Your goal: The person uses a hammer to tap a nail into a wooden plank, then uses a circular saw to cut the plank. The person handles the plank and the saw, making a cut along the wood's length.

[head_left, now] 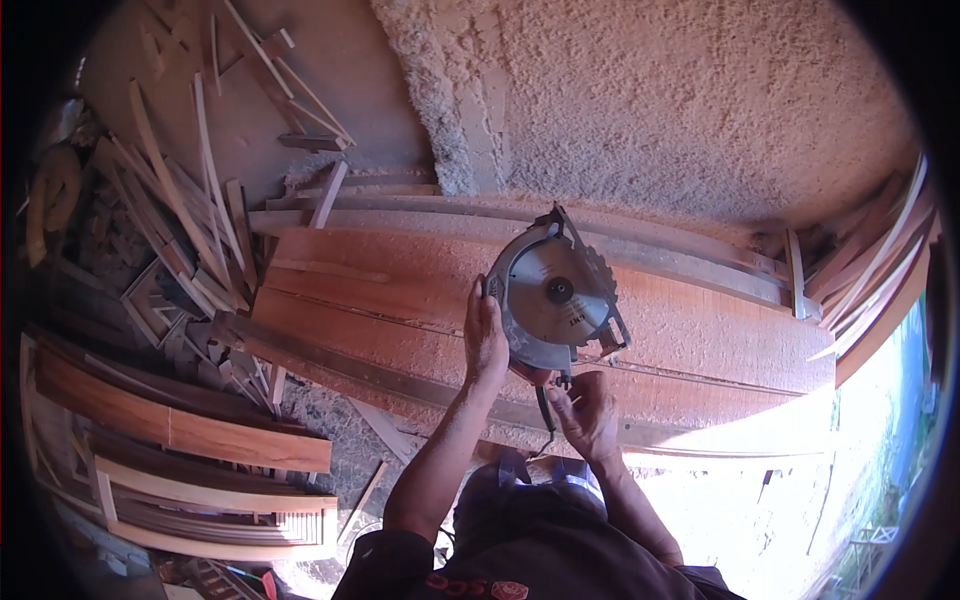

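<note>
A circular saw (pixel 545 300) is held up over the wooden workbench, its toothed round blade (pixel 565 285) facing up toward me. My left hand (pixel 485 340) grips the saw's left side, fingers wrapped along the grey blade guard (pixel 520 335). Close against the saw's lower end is my right hand (pixel 588 415), fingers curled and thumb bent beside a small dark fitting (pixel 565 380). What those fingers pinch is hidden. A black cord (pixel 547 408) hangs from the saw between my forearms. Beneath it lie wide reddish boards (pixel 400 290) with sawdust on them.
Beyond the bench rises a heap of sawdust (pixel 680 110). Loose wood strips (pixel 205 180) lean and lie at the left, above stacked planks (pixel 240 445) and wooden frames (pixel 210 530). More long strips (pixel 880 270) stand at the right, beside bright sunlight.
</note>
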